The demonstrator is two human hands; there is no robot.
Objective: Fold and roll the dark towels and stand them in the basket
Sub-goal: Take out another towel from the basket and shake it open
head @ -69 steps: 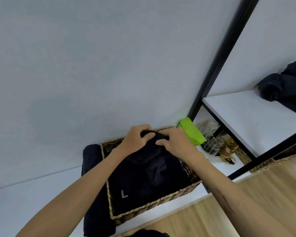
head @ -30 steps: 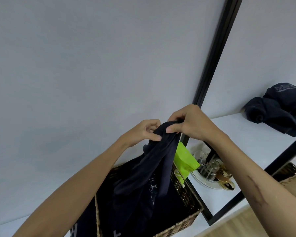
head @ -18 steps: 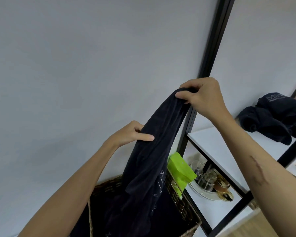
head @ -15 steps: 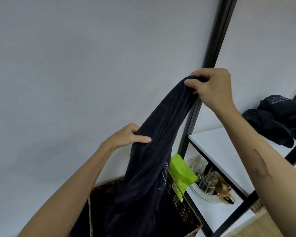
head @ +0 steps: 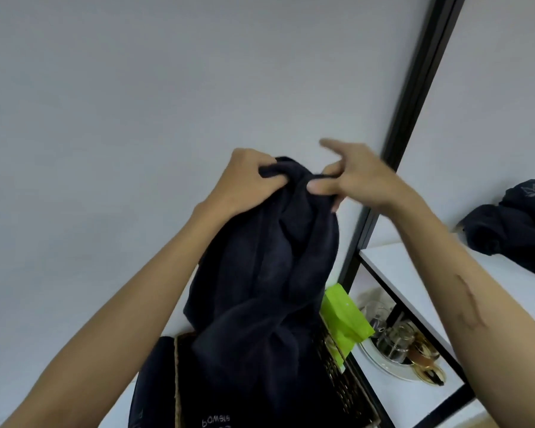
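I hold one dark towel (head: pixel 269 273) up above the wicker basket (head: pixel 346 378) so that it hangs free and I can find its edges before folding. My left hand (head: pixel 244 180) grips a bunched top corner, fingers curled tight round the cloth. My right hand (head: pixel 355 177) pinches the adjoining fold between thumb and lower fingers; the index finger points clear of it. The towel is soft, thick pile, twisted and creased, its lower end trailing into the basket, which stands on the white tabletop (head: pixel 118 406). The basket is stiff woven cane. Another dark towel (head: pixel 513 223) lies crumpled on the white shelf (head: pixel 414 273), toward its far edge.
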